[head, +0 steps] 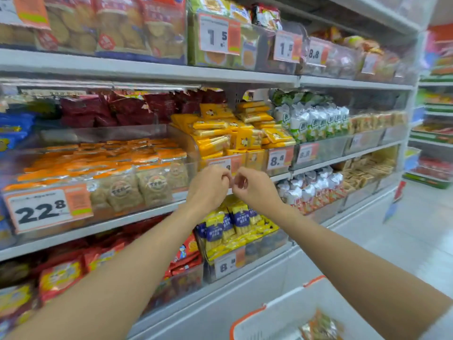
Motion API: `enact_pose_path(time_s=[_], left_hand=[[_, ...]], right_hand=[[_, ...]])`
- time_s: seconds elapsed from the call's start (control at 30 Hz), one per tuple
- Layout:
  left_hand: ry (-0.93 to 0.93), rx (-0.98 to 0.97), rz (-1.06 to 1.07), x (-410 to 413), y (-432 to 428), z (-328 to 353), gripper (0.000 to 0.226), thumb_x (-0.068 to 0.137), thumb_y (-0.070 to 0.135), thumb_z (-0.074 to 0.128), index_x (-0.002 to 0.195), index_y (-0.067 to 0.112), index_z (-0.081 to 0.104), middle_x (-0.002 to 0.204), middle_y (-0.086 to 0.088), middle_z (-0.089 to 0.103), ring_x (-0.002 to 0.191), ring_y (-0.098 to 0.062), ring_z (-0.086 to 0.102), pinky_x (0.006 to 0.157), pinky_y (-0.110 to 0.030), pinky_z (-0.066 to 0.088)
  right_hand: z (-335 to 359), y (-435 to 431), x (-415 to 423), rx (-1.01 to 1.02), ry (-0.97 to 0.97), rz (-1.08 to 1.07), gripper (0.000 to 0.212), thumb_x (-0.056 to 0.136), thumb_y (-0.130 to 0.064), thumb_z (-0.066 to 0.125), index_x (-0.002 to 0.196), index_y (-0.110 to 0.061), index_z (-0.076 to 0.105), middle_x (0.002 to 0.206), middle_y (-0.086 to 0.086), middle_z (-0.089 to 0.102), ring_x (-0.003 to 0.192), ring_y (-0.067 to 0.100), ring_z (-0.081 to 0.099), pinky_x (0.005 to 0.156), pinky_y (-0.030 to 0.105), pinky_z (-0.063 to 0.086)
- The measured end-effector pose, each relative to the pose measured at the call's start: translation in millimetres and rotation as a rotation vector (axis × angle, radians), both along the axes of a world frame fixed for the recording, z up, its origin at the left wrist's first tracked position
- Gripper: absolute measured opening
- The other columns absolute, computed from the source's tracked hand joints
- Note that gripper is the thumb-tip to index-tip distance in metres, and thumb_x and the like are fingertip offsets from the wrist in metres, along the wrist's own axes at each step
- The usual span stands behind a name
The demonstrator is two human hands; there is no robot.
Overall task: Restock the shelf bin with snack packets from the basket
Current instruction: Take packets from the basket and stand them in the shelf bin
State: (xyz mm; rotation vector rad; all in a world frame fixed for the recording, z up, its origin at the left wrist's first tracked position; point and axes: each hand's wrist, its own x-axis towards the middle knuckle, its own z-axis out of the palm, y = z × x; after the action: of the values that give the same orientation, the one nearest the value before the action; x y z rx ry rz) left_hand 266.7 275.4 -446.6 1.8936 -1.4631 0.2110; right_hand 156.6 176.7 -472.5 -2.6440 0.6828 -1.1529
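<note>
Yellow snack packets (215,136) are piled high in a clear shelf bin (255,159) on the middle shelf, behind an 8.8 price tag. My left hand (208,188) and my right hand (256,191) hover side by side just in front of the bin's lower front edge. The fingers of both are curled and almost touch each other, and I see nothing held in either. At the bottom right is the white basket (289,305) with an orange rim. One orange-green packet (321,327) shows inside it.
The neighbouring bins hold orange cracker packs (137,177) on the left and green-white packets (316,121) on the right. Blue-yellow packets (232,224) fill the bin below my hands. Shelf edges jut out above and below. The aisle floor (421,227) lies to the right.
</note>
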Motion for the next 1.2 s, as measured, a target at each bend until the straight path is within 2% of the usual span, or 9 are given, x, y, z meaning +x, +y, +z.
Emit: enact_pose_path(time_s=[0.27, 0.43, 0.63, 0.8, 0.9, 0.97, 1.07, 1.13, 1.2], left_hand=[[0.309, 0.224, -0.097, -84, -62, -139, 0.029, 0.08, 0.003, 0.051, 0.068, 0.023, 0.068, 0.079, -0.003, 0.068, 0.082, -0.021, 0.062, 0.072, -0.03, 0.045], [0.493, 0.399, -0.141, -136, -82, -238, 0.031, 0.082, -0.003, 0.049, 0.077, 0.017, 0.071, 0.061, 0.0, 0.058, 0.055, -0.014, 0.049, 0.053, -0.025, 0.033], [0.695, 0.653, -0.179, -175, -86, -338, 0.032, 0.086, 0.0, 0.045, 0.08, 0.019, 0.07, 0.078, -0.002, 0.061, 0.082, -0.024, 0.06, 0.068, -0.025, 0.041], [0.794, 0.785, -0.135, -179, -71, -405, 0.029, 0.09, 0.001, 0.047, 0.081, 0.018, 0.069, 0.102, -0.008, 0.068, 0.099, -0.029, 0.063, 0.081, -0.031, 0.048], [0.761, 0.837, -0.144, -172, -73, -424, 0.027, 0.09, 0.005, 0.048, 0.084, 0.022, 0.068, 0.102, -0.004, 0.066, 0.085, -0.025, 0.063, 0.07, -0.029, 0.048], [0.799, 0.795, -0.15, -171, -80, -424, 0.028, 0.088, 0.005, 0.048, 0.081, 0.024, 0.067, 0.099, -0.005, 0.068, 0.083, -0.022, 0.065, 0.073, -0.032, 0.052], [0.867, 0.734, -0.124, -171, -86, -420, 0.033, 0.086, 0.004, 0.048, 0.074, 0.03, 0.065, 0.096, -0.004, 0.068, 0.087, -0.022, 0.066, 0.082, -0.037, 0.054], [0.91, 0.725, -0.12, -171, -89, -419, 0.033, 0.086, 0.004, 0.048, 0.075, 0.029, 0.066, 0.093, -0.003, 0.068, 0.087, -0.022, 0.066, 0.083, -0.037, 0.054], [0.919, 0.737, -0.126, -174, -91, -417, 0.03, 0.088, 0.005, 0.048, 0.079, 0.025, 0.068, 0.093, -0.003, 0.068, 0.086, -0.021, 0.066, 0.081, -0.036, 0.055]], right_hand=[[-131, -36, -113, 0.319, 0.043, -0.211, 0.019, 0.075, -0.019, 0.068, 0.071, -0.028, 0.051, 0.065, -0.009, 0.057, 0.067, 0.014, 0.057, 0.061, 0.03, 0.043], [-225, -48, -186, 0.55, 0.166, -0.316, 0.011, 0.074, -0.02, 0.069, 0.077, -0.024, 0.06, 0.073, -0.006, 0.066, 0.076, 0.018, 0.062, 0.069, 0.033, 0.048], [-347, -58, -261, 0.818, 0.373, -0.465, 0.014, 0.079, -0.017, 0.068, 0.094, -0.015, 0.067, 0.091, 0.002, 0.069, 0.092, 0.024, 0.065, 0.079, 0.033, 0.049], [-441, -64, -308, 0.892, 0.947, -0.576, 0.044, 0.086, -0.023, 0.061, 0.129, -0.015, 0.055, 0.131, 0.011, 0.053, 0.117, 0.031, 0.053, 0.093, 0.036, 0.046], [-476, -72, -321, 0.856, 1.204, -0.606, 0.066, 0.085, -0.031, 0.062, 0.144, -0.015, 0.038, 0.148, 0.017, 0.034, 0.133, 0.037, 0.038, 0.104, 0.047, 0.041], [-494, -74, -323, 0.828, 1.343, -0.624, 0.072, 0.085, -0.031, 0.063, 0.148, -0.015, 0.032, 0.156, 0.017, 0.019, 0.143, 0.04, 0.02, 0.111, 0.057, 0.029], [-529, -68, -327, 0.783, 1.536, -0.646, 0.068, 0.087, -0.02, 0.062, 0.148, -0.013, 0.033, 0.159, 0.024, 0.002, 0.145, 0.049, 0.0, 0.108, 0.073, 0.016], [-550, -59, -329, 0.783, 1.585, -0.625, 0.058, 0.093, -0.004, 0.048, 0.148, -0.006, 0.032, 0.157, 0.031, -0.004, 0.144, 0.053, -0.001, 0.11, 0.067, 0.021], [-562, -53, -327, 0.741, 1.603, -0.619, 0.056, 0.095, 0.0, 0.045, 0.149, 0.0, 0.029, 0.157, 0.032, 0.006, 0.143, 0.051, 0.013, 0.11, 0.055, 0.032]])
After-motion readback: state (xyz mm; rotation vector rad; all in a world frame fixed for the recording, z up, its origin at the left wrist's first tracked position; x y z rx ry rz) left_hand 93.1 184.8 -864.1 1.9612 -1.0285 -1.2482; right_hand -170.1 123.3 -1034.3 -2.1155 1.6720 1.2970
